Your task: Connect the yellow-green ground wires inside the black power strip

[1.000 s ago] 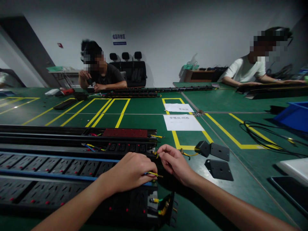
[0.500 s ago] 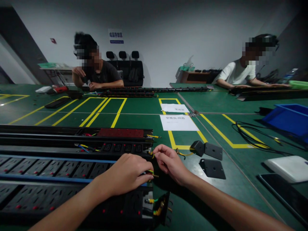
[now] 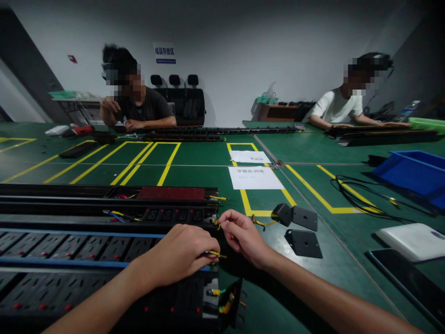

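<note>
Long black power strips (image 3: 86,246) lie side by side on the green table (image 3: 208,171) in front of me. My left hand (image 3: 182,253) rests on the end of one strip, its fingers pinched on a yellow-green wire (image 3: 217,254). My right hand (image 3: 243,236) is just to the right, fingers pinched on another yellow-green wire (image 3: 218,224) at the strip's end. The nearest strip's open end (image 3: 225,301) shows yellow-green wiring and a loose end cap.
Black end plates (image 3: 302,243) and brackets (image 3: 294,215) lie right of my hands. Two white paper sheets (image 3: 255,177) sit mid-table. A black cable (image 3: 358,197), a blue bin (image 3: 413,174) and a white box (image 3: 413,241) are at the right. Two other people work at the far side.
My head has turned slightly, shifting the view. Both hands stay pinched on the wires at the strip's end with only small finger movements.
</note>
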`<state>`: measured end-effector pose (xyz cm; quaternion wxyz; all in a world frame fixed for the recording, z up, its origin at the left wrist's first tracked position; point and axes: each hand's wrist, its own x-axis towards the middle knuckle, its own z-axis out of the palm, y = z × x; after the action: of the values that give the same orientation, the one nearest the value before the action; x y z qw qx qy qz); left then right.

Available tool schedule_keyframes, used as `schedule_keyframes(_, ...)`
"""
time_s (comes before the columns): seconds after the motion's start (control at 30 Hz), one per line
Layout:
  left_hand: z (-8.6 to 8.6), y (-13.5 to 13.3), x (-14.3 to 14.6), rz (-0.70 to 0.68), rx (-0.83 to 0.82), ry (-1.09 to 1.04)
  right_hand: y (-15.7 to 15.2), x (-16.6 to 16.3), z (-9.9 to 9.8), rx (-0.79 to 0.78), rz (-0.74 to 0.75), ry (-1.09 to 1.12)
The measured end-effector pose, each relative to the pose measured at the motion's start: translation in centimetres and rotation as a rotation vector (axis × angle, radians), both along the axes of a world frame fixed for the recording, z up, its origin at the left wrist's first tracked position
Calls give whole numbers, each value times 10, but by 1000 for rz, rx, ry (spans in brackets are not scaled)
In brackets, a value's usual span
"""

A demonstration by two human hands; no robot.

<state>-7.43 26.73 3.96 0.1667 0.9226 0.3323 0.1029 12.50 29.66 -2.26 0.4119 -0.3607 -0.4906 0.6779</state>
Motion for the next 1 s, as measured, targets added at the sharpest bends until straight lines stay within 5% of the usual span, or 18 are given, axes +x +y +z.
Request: schedule_keyframes(1.0, 9, -3, 4, 28, -14, 68, -1, 0, -2, 0, 9, 7)
